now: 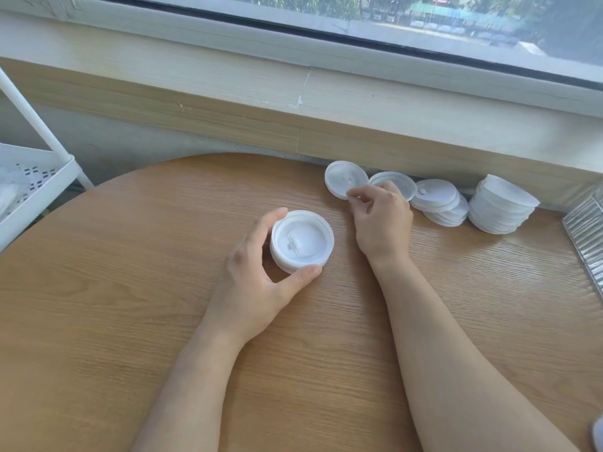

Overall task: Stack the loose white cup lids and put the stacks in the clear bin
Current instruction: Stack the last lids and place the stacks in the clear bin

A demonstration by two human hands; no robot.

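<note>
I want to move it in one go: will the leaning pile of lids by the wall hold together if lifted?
Probably not. The leaning pile is fanned sideways, so lids would likely slide apart. They look thin and light, so squaring it first seems wise.

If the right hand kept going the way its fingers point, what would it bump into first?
Probably nothing new: the right hand already pinches a tilted white lid. Farther on is the wall under the windowsill, though depth is unclear.
</note>
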